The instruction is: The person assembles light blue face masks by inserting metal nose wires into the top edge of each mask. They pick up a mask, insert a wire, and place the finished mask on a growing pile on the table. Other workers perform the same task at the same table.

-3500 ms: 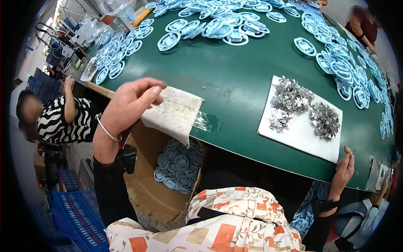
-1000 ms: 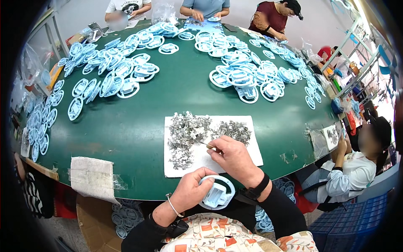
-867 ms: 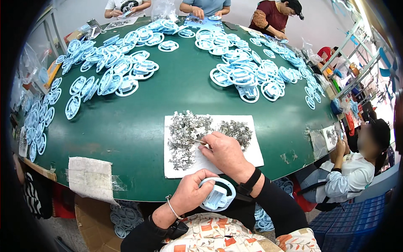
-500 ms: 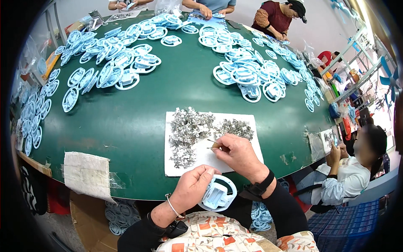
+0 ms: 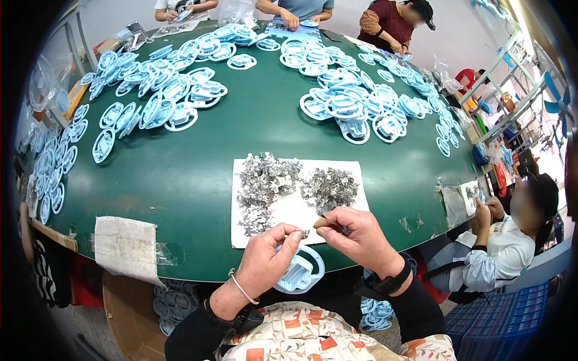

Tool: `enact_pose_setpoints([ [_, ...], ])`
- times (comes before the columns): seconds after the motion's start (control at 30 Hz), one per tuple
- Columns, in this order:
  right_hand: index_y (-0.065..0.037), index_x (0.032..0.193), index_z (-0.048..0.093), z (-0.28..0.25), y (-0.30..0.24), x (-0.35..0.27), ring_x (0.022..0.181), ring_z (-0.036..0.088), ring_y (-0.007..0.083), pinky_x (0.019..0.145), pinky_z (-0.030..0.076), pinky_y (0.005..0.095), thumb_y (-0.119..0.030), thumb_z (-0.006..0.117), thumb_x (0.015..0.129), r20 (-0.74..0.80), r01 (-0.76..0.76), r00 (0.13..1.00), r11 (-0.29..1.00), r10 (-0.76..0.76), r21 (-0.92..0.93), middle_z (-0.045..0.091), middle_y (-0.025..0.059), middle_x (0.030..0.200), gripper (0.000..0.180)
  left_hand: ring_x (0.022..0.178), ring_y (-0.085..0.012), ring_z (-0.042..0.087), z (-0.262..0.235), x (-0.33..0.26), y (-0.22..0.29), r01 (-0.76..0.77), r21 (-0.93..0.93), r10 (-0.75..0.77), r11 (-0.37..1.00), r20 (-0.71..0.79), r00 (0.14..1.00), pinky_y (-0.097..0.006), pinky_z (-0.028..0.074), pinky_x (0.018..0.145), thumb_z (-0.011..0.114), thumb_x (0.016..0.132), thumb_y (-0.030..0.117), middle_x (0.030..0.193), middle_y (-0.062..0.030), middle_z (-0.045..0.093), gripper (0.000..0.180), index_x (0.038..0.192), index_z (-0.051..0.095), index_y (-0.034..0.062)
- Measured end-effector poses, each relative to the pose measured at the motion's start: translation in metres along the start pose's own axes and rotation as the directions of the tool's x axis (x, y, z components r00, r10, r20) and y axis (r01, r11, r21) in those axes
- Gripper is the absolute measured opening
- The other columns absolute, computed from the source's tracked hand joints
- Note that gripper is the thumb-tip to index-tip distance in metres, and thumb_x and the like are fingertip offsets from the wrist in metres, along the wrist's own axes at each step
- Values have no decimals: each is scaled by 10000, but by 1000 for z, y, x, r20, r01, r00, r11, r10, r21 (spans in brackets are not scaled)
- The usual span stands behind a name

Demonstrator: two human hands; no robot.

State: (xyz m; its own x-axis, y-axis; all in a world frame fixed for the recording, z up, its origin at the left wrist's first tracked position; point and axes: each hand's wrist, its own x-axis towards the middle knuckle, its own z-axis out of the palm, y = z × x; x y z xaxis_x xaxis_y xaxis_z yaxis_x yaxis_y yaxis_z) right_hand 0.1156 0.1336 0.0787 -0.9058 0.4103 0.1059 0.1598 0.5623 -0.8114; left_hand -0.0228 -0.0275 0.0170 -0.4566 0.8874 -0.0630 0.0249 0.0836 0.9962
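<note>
My left hand (image 5: 268, 256) is closed, holding a light-blue oval plastic part (image 5: 299, 274) with a moulded recess below its fingers. A tiny metal piece (image 5: 305, 233) shows at the thumb and fingertip of that hand. Close beside it, my right hand (image 5: 361, 237) is closed on a small brown-handled tool (image 5: 323, 222); its tip is too fine to make out. Just beyond both hands lies a white board (image 5: 289, 210) bearing two heaps of small metal clips, a larger left heap (image 5: 265, 180) and a right heap (image 5: 330, 188).
Piles of blue oval parts lie at the far left (image 5: 162, 90) and far right (image 5: 355, 102) of the green table (image 5: 186, 180). A whitish cloth pad (image 5: 125, 245) is taped at the near left edge. Co-workers sit across and at right (image 5: 503, 240). Below is a cardboard box (image 5: 129, 307).
My right hand has come back from the board toward my left hand with the tool. My left fingertips have risen slightly, and a tiny metal piece now shows at them.
</note>
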Motion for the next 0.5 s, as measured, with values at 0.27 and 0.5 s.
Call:
enact_pose_setpoints([
  [0.27,17,913,683,-9,4,-5,693,530,47,635,464,243,-92,695,914,249,-270,944,939,215,213,619,-10,743,110,556,-264,671,0,-3,13,-210,237,201,948,64,978,-344,492,537,642,1006,254,687,-146,667,230,1055,715,41],
  [0.5,10,865,674,-2,-2,-22,649,501,34,570,418,215,-20,686,838,19,-151,988,978,150,144,619,-14,753,42,878,-80,662,-5,-6,0,37,-2,-36,999,119,992,-252,536,753,577,1046,193,997,-64,737,264,1195,672,-4],
])
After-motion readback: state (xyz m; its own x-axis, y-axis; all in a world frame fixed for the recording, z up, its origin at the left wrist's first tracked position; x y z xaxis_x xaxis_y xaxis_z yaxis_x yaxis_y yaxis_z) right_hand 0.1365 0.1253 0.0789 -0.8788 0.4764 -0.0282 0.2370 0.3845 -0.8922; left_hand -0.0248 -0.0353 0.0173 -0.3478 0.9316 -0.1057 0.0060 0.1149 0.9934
